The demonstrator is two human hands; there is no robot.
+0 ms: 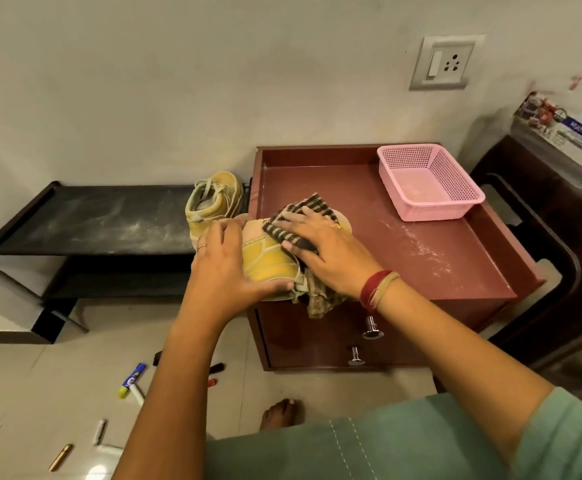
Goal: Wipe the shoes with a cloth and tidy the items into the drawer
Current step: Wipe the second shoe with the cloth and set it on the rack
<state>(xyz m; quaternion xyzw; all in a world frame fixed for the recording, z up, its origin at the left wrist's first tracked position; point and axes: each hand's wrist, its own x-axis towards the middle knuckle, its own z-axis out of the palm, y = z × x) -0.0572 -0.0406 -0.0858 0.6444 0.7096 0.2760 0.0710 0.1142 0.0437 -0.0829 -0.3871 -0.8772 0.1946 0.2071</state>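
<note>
A yellow shoe (269,259) lies at the front left corner of the open reddish-brown drawer (431,251). My left hand (225,268) grips its heel end. My right hand (320,245) presses a brown-and-tan striped cloth (312,206) flat on top of the shoe, and the cloth's tail hangs over the drawer front. A second yellow shoe (213,199) stands upright on the right end of a low black rack (88,220), just left of the drawer.
A pink mesh basket (428,183) sits at the drawer's back right. Two metal knobs (371,329) stick out of the cabinet front. Pens, markers and a glue stick (132,379) lie on the tiled floor. A dark chair (559,237) stands at the right. My bare foot (282,412) is below.
</note>
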